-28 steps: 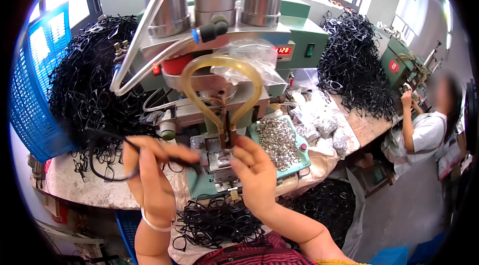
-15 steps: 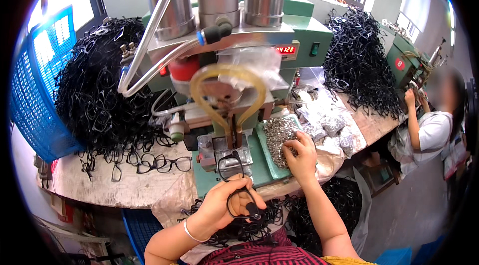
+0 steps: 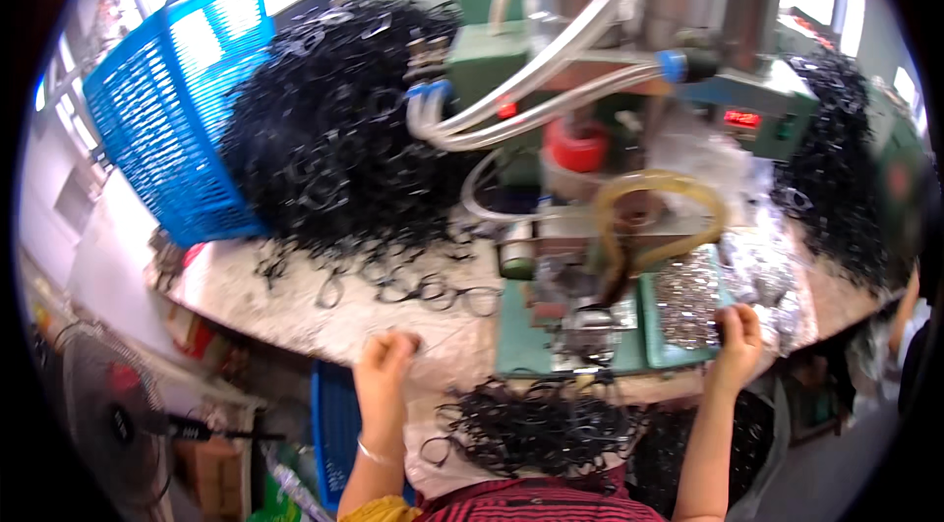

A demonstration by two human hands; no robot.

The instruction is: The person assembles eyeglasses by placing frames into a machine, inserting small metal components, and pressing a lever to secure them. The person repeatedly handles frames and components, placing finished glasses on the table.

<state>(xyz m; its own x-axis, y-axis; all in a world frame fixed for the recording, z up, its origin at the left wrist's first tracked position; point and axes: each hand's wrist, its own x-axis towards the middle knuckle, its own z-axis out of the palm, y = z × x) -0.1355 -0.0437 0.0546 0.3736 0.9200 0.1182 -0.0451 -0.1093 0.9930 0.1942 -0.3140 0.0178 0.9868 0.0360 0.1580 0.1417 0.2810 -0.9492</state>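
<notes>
My left hand (image 3: 385, 365) hovers over the left part of the worktable, fingers pinched together; a dark speck shows at the fingertips, too blurred to name. At the right edge of a green tray (image 3: 653, 337) of small shiny metal parts (image 3: 685, 301), my right hand (image 3: 739, 343) is closed, and what it pinches cannot be made out. Between the hands stands a green press (image 3: 521, 340) with metal cylinders and a yellowish looped tube (image 3: 661, 178). Black eyeglass frames (image 3: 536, 424) lie heaped in front of me at the table's near edge.
A tall heap of black eyeglass frames (image 3: 344, 139) rises at the left beside a tilted blue basket (image 3: 177, 119). Another heap (image 3: 831, 168) stands at the right, near clear plastic bags (image 3: 762, 276). A fan (image 3: 118, 414) is at the lower left.
The view has swung left, so the press appears farther right. My left hand has moved left from the press, and the eyeglass frame no longer shows in it. My right hand has closed.
</notes>
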